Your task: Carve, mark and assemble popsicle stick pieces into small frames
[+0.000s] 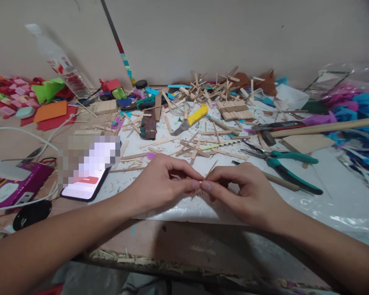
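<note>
My left hand [161, 180] and my right hand [242, 190] meet fingertip to fingertip at the front middle of the table. Both are pinched on a thin wooden stick [211, 168] that juts up and to the right between them. Most of the stick is hidden by my fingers. The hands rest over a white plastic sheet [332, 192] that covers the work area.
Teal-handled pliers [283, 164] lie just right of my right hand. A yellow utility knife [192, 119] and several loose wooden sticks [199, 141] lie behind the hands. A phone [87, 176] lies at the left, a long wooden rod [326, 128] at the right, coloured paper scraps at the back left.
</note>
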Demonstrator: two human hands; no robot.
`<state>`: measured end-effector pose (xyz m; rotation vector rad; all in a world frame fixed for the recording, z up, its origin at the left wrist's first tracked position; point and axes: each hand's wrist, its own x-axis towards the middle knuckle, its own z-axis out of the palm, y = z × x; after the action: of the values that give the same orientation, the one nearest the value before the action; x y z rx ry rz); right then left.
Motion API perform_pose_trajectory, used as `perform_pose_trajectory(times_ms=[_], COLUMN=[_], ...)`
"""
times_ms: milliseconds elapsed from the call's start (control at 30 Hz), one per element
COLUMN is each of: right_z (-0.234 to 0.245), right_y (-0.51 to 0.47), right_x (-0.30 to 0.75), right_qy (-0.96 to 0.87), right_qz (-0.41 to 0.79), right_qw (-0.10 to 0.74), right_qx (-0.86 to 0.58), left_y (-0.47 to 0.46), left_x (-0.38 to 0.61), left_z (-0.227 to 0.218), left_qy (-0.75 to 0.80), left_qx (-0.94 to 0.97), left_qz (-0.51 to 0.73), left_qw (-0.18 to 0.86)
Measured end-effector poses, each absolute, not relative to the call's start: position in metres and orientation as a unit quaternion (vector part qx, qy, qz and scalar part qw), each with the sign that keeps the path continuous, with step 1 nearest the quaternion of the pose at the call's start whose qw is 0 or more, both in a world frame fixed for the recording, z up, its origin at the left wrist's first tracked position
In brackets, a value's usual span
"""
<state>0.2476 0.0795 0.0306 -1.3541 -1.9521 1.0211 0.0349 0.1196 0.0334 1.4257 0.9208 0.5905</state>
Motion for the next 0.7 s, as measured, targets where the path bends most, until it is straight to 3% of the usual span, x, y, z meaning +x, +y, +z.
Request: perform_pose_trajectory(times_ms=[200, 367, 533, 600, 700], right_z=[0.034, 0.037, 0.033, 0.032, 0.028], right_y=[0.079, 0.086, 0.099, 0.102, 0.100], right_x=[0.251, 0.256, 0.264, 0.263, 0.258], right_qy=[-0.745, -0.719, -0.634, -0.648, -0.733], right_qz=[0.374, 0.324, 0.284, 0.264, 0.230], right_qw=[0.267, 0.353, 0.428, 0.405, 0.300], right_qx=[-0.483, -0.505, -0.578, -0.588, -0.565], left_y=[0.118, 0.121, 0.147, 0.161, 0.173], left_x=[0.036, 0.033, 0.016, 0.008, 0.004], left_z=[0.030, 0.033, 0.043, 0.044, 0.041], left_qy=[0.390, 0.389, 0.392, 0.357, 0.350], left_qx=[0.609, 0.616, 0.577, 0.540, 0.513], left_qz=[0.209, 0.222, 0.541, 0.637, 0.664], left_qw=[0.658, 0.648, 0.469, 0.419, 0.416])
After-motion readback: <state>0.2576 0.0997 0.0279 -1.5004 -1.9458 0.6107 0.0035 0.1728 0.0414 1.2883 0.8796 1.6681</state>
